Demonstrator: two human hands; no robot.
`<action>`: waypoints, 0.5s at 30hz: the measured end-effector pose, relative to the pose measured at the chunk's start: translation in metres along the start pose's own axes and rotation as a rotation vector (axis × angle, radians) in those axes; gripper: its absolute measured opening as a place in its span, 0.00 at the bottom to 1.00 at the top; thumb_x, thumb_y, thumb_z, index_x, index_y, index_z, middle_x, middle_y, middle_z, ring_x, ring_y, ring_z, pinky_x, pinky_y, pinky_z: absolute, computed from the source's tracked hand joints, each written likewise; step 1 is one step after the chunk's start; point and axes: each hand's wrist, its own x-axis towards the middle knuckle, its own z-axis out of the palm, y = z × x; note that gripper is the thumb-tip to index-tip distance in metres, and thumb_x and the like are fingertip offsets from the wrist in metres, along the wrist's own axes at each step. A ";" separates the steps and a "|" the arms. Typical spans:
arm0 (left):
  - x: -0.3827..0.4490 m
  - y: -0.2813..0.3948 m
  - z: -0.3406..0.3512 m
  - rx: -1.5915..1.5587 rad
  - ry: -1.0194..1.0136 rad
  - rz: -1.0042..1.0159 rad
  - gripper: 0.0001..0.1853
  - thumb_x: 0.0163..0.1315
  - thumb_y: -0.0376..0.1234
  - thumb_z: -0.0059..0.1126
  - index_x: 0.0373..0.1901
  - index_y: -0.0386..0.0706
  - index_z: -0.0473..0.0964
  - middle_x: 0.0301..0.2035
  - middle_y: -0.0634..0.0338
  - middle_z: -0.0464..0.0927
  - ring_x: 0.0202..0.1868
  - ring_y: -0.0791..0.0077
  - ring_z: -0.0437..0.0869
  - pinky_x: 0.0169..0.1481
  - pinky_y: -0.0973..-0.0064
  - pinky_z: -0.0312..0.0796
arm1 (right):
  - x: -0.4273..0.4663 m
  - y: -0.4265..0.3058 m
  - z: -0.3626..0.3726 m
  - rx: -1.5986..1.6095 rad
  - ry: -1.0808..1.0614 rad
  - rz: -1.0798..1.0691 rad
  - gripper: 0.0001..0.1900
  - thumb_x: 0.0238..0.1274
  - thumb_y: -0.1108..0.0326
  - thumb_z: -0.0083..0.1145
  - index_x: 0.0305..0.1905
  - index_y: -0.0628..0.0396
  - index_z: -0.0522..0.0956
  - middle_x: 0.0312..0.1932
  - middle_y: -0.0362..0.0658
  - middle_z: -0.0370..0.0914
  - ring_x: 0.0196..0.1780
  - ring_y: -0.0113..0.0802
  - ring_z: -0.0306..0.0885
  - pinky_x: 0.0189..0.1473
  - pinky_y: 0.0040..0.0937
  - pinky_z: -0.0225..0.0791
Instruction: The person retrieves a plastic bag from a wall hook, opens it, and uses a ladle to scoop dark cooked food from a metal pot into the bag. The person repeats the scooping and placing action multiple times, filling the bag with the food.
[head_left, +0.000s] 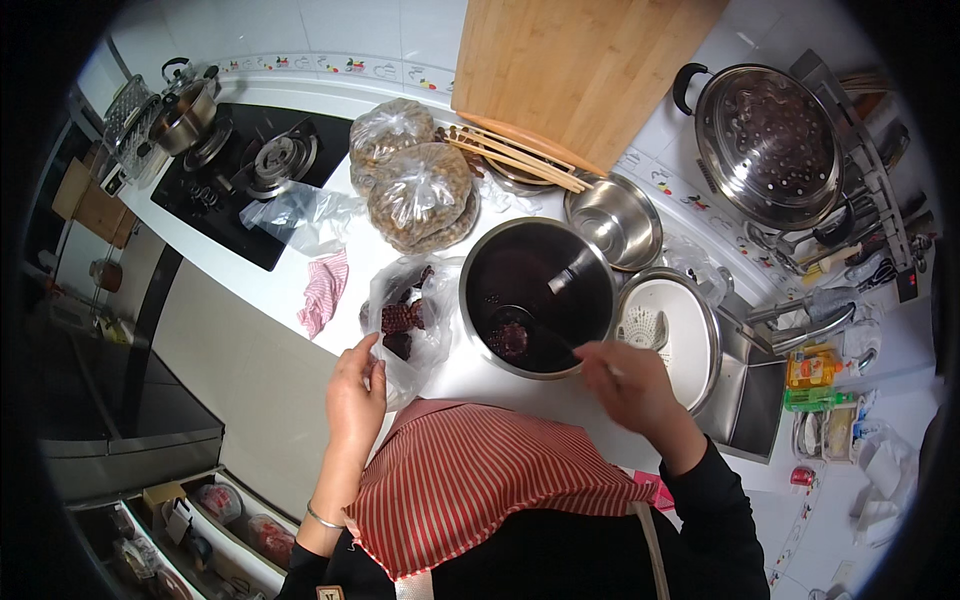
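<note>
My left hand (357, 394) pinches the rim of a clear plastic bag (409, 375) on the white counter. Dark red pieces that look like purple corn cob (401, 318) lie in the bag. Right of the bag stands a large steel pot (466, 330) of dark purple liquid. My right hand (628, 386) is over the pot's front right rim, closed round the thin dark handle of a utensil, probably a ladle. The utensil's head is partly sunk in the liquid, and a dark red piece (512, 340) shows there.
Filled plastic bags (420, 191) stand behind, beside wooden chopsticks (525, 157) and a wooden cutting board (577, 67). A steel bowl (615, 221) and a white strainer basket (690, 352) sit right, near the sink (754, 405). Leftward are a striped cloth (324, 291) and a gas hob (247, 217).
</note>
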 end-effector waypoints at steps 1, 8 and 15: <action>0.000 -0.004 0.002 -0.056 0.034 0.004 0.20 0.61 0.24 0.60 0.57 0.41 0.76 0.36 0.51 0.79 0.34 0.60 0.81 0.42 0.67 0.76 | 0.001 0.005 0.001 0.186 0.024 0.200 0.05 0.67 0.71 0.56 0.42 0.58 0.81 0.29 0.45 0.82 0.29 0.35 0.82 0.31 0.28 0.75; 0.001 -0.020 0.000 -0.286 -0.049 -0.185 0.26 0.65 0.23 0.57 0.66 0.40 0.69 0.36 0.61 0.77 0.35 0.80 0.79 0.41 0.79 0.75 | -0.001 0.050 0.003 0.773 0.139 0.651 0.13 0.75 0.64 0.49 0.46 0.64 0.78 0.29 0.46 0.80 0.29 0.29 0.81 0.32 0.26 0.76; 0.007 -0.015 -0.013 -0.484 -0.080 -0.477 0.33 0.63 0.25 0.63 0.70 0.37 0.63 0.35 0.64 0.75 0.33 0.81 0.75 0.36 0.81 0.72 | -0.012 0.062 -0.005 0.724 0.262 0.597 0.14 0.75 0.63 0.47 0.46 0.65 0.78 0.27 0.46 0.80 0.27 0.29 0.79 0.30 0.26 0.75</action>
